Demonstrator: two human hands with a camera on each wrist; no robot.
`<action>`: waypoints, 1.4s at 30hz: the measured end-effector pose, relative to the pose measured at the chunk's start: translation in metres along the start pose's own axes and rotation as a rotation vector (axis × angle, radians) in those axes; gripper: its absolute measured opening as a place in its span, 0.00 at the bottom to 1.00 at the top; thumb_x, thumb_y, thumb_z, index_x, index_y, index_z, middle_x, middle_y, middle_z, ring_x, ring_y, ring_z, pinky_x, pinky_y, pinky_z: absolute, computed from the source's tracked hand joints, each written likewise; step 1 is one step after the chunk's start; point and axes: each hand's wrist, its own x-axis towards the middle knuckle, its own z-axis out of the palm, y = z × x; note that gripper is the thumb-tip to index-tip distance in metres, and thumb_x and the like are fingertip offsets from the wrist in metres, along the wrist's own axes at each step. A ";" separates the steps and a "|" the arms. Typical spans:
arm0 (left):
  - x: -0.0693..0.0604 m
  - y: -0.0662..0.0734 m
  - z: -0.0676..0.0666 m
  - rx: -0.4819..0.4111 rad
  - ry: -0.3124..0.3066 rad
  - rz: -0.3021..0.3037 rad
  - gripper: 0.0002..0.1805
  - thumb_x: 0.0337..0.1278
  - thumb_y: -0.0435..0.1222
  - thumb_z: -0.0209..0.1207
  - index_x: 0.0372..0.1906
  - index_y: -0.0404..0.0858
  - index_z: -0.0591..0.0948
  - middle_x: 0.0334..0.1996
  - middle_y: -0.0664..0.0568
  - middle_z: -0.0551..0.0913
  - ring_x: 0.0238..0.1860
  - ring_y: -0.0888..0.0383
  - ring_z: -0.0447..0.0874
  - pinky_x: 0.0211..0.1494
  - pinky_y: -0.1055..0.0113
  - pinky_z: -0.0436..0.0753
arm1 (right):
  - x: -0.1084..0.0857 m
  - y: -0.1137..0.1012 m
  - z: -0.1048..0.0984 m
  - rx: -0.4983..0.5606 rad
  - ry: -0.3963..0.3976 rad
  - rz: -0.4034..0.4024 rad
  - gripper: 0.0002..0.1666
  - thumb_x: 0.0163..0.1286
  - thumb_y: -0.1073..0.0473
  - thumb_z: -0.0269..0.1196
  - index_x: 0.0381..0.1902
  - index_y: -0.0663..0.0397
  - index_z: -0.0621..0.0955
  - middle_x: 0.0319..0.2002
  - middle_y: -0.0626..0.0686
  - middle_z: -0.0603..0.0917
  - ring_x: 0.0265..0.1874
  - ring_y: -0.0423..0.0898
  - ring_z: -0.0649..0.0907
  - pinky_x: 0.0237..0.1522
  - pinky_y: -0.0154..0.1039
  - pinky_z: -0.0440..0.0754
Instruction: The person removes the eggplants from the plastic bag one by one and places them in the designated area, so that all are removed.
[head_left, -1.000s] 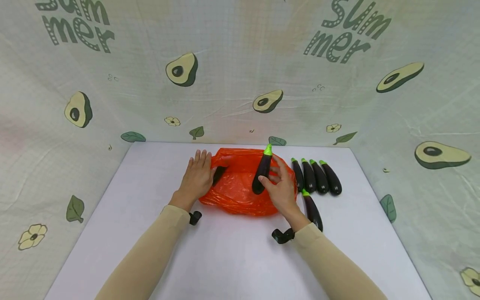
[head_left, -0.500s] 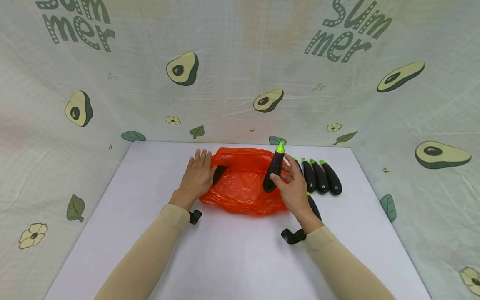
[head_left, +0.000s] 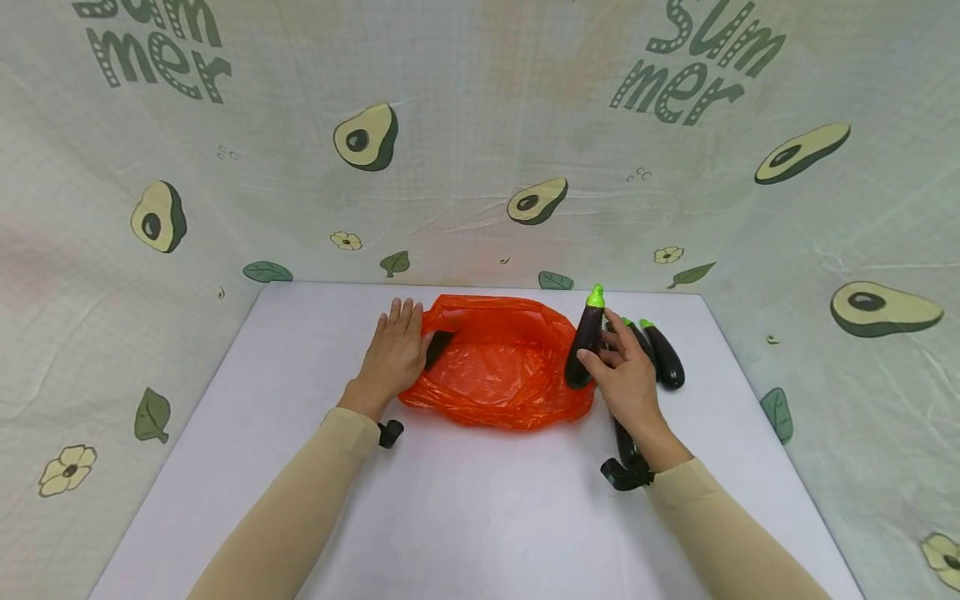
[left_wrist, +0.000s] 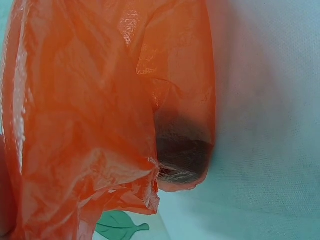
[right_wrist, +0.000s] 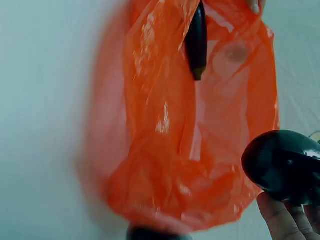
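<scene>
In the head view my right hand grips an eggplant, tilted with its green cap up, over the right edge of an orange plastic bag. The rounded dark end of this eggplant shows large in the right wrist view. My left hand lies with straight fingers along the bag's left side; its thumb is partly hidden by the bag. Another eggplant is inside the bag near that hand. Through the orange film, the left wrist view shows a dark shape.
Right of the bag, several eggplants lie in a row, partly covered by my right hand. One more eggplant lies nearer me, under my right wrist. The white table meets a printed cloth backdrop behind and at the sides.
My right hand has moved rightward with the eggplant, from over the bag's opening to its right edge, covering more of the row. The left hand and the bag have stayed nearly still.
</scene>
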 end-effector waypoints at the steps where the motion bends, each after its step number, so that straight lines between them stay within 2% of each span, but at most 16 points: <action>1: 0.000 0.000 0.000 -0.001 0.000 0.000 0.38 0.85 0.46 0.46 0.84 0.29 0.51 0.85 0.35 0.49 0.86 0.38 0.38 0.86 0.41 0.45 | 0.000 0.002 -0.004 -0.026 0.004 -0.004 0.46 0.77 0.57 0.66 0.85 0.31 0.58 0.69 0.64 0.77 0.61 0.62 0.85 0.58 0.61 0.86; 6: 0.000 0.001 0.000 -0.005 -0.004 -0.004 0.38 0.85 0.46 0.47 0.84 0.29 0.52 0.85 0.34 0.50 0.86 0.37 0.39 0.86 0.41 0.45 | -0.004 0.012 -0.025 -0.135 0.028 -0.032 0.45 0.77 0.58 0.65 0.85 0.38 0.60 0.69 0.67 0.77 0.59 0.66 0.86 0.51 0.65 0.88; 12: 0.002 0.002 0.001 -0.004 -0.028 -0.021 0.39 0.85 0.47 0.45 0.85 0.31 0.50 0.85 0.36 0.48 0.87 0.39 0.37 0.87 0.41 0.45 | -0.007 0.027 -0.052 -0.259 0.033 -0.021 0.44 0.78 0.55 0.64 0.85 0.46 0.59 0.68 0.72 0.77 0.59 0.70 0.84 0.51 0.66 0.87; 17: 0.002 0.002 0.001 -0.008 -0.032 -0.027 0.39 0.85 0.47 0.45 0.85 0.31 0.50 0.85 0.36 0.48 0.87 0.39 0.37 0.87 0.41 0.44 | -0.009 0.043 -0.074 -0.363 -0.018 0.004 0.44 0.78 0.54 0.63 0.85 0.52 0.59 0.66 0.74 0.77 0.57 0.71 0.85 0.47 0.64 0.89; 22: 0.001 0.001 0.003 -0.011 -0.031 -0.027 0.38 0.85 0.47 0.45 0.85 0.31 0.50 0.85 0.36 0.48 0.87 0.38 0.37 0.86 0.41 0.43 | -0.013 0.059 -0.088 -0.444 -0.108 0.047 0.45 0.77 0.52 0.64 0.83 0.59 0.59 0.64 0.76 0.77 0.58 0.73 0.84 0.45 0.60 0.90; 30: 0.001 0.001 0.002 -0.020 -0.023 -0.031 0.39 0.84 0.46 0.47 0.85 0.31 0.50 0.85 0.36 0.48 0.87 0.39 0.37 0.87 0.42 0.43 | -0.024 0.078 -0.096 -0.499 -0.253 0.137 0.45 0.76 0.50 0.65 0.81 0.62 0.61 0.65 0.77 0.77 0.61 0.75 0.81 0.47 0.61 0.89; 35: 0.000 0.002 0.001 -0.017 -0.026 -0.032 0.39 0.84 0.47 0.47 0.85 0.31 0.50 0.85 0.36 0.48 0.87 0.39 0.37 0.86 0.42 0.43 | -0.026 0.083 -0.094 -0.509 -0.296 0.157 0.45 0.75 0.49 0.66 0.81 0.62 0.63 0.66 0.76 0.78 0.61 0.73 0.82 0.47 0.60 0.89; 42: 0.000 0.001 0.002 -0.012 -0.028 -0.034 0.39 0.85 0.47 0.45 0.85 0.31 0.49 0.86 0.36 0.47 0.87 0.39 0.37 0.86 0.41 0.43 | -0.029 0.087 -0.094 -0.509 -0.321 0.140 0.43 0.74 0.49 0.66 0.79 0.63 0.66 0.64 0.76 0.79 0.58 0.73 0.84 0.44 0.59 0.89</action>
